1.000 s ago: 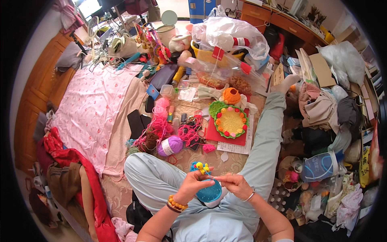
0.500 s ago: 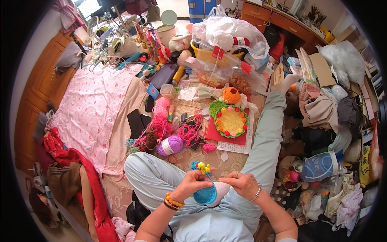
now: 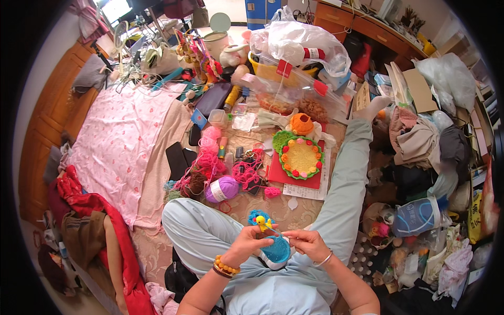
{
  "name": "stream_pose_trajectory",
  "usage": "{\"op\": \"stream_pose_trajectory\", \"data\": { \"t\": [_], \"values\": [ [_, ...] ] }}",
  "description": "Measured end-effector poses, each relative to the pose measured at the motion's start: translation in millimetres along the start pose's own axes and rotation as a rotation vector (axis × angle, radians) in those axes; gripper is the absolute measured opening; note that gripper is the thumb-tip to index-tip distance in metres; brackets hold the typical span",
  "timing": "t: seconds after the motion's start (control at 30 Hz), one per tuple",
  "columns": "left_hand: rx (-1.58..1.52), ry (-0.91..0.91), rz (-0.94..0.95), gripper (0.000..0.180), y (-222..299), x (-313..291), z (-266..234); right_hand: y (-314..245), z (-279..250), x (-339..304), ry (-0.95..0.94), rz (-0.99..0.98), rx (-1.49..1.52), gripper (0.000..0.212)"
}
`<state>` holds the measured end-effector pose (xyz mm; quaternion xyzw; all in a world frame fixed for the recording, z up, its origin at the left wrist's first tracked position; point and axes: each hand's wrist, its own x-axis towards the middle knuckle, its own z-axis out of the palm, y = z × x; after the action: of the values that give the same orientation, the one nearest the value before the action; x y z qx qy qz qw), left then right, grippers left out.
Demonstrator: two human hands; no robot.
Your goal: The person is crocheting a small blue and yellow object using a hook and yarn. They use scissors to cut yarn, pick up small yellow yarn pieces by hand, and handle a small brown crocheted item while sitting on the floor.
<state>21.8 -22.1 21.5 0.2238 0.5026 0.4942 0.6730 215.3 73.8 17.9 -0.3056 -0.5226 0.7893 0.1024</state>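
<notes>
My left hand [image 3: 247, 244] is closed on the edge of a round blue crochet piece [image 3: 278, 251], which has a white part below it. A small yellow crocheted duck [image 3: 262, 223] sits on a finger of that hand, with blue yarn [image 3: 255, 215] bunched just beyond. My right hand [image 3: 308, 244] pinches a thin crochet hook, mostly hidden by the fingers, at the upper rim of the blue piece. Both hands are close together above my lap.
Ahead lie a purple yarn ball [image 3: 221, 189], tangled pink yarn [image 3: 247, 170] and a yellow crocheted disc with a flowered green rim [image 3: 302, 157] on a red folder. Two dark phones [image 3: 178, 160] rest to the left. Bags and clothes [image 3: 420, 144] crowd the right side.
My right hand has drawn in to the left, nearer the left hand. The blue piece has turned, its opening showing more, and the yellow duck has tipped and shifted slightly down.
</notes>
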Motion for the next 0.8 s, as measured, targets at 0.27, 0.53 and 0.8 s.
{"op": "stream_pose_trajectory", "data": {
  "t": [0.27,0.53,0.8],
  "values": [
    [-0.031,0.034,-0.013,0.032,10.2,-4.9,-1.5,-5.3,-1.8,-0.5,-0.028,0.028,-0.038,0.028],
    [-0.046,0.054,0.033,0.029,3.5,-0.1,2.6,-6.9,-4.3,1.3,0.065,-0.271,-0.528,0.034],
    [-0.193,0.155,-0.044,0.028,-4.1,3.0,3.3,-19.1,0.7,-5.2,0.124,-0.499,-1.094,0.041]
  ]
}}
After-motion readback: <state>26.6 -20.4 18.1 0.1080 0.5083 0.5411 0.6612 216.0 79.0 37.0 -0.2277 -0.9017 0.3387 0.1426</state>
